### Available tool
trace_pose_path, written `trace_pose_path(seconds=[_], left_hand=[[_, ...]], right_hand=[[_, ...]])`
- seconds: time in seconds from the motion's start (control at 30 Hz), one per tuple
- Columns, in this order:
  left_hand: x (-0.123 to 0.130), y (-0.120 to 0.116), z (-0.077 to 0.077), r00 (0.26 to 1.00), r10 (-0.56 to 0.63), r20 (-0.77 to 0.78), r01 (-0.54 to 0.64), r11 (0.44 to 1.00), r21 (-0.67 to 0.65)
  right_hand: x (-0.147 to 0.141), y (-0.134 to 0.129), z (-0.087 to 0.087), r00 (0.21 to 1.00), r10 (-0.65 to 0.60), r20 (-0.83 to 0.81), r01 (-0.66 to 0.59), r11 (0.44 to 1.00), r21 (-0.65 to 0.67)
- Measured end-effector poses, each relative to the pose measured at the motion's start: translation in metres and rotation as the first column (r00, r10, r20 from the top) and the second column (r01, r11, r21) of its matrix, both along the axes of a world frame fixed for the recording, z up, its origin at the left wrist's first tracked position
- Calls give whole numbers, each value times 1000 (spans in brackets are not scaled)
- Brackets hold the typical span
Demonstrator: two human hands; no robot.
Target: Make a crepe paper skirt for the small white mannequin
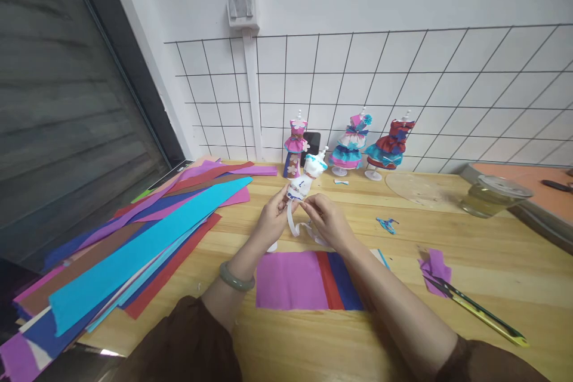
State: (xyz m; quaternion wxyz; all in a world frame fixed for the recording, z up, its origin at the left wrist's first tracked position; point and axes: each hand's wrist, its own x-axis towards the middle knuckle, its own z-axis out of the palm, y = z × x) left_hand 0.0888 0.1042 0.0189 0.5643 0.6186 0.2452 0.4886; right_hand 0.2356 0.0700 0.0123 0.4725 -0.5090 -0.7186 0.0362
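Note:
In the head view, my left hand is closed around a small white mannequin, which leans to the right. White fabric with turquoise trim at the top covers its body, and dark blue marks show near its lower edge. My right hand has its fingers pinched at that lower edge. A narrow white strip hangs in a curl between both hands and runs under my right fingers; its exact grip point is hidden. Beneath my hands lie purple, red and blue fabric pieces, partly covered by my right forearm.
Long coloured fabric strips are heaped at left. Dressed mannequins and a black phone stand by the wire grid. At right are yellow-handled scissors, a purple scrap, blue scraps and a lidded clear cup.

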Motion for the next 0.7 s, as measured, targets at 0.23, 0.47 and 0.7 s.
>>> trace_pose_path(seconds=[0.23,0.47,0.7], left_hand=[[1,0,1,1000,-13,12,12,998,54],[1,1,0,999,-39,34,37,998,53],[1,1,0,999,-32,41,31,999,30]], right_hand=[[-1,-1,1,1000,-2,-3,2,1000,-30],[-1,0,0,1000,-11,-3,11,998,-61],[-3,-3,4,999,-19,-26,16,997,-82]])
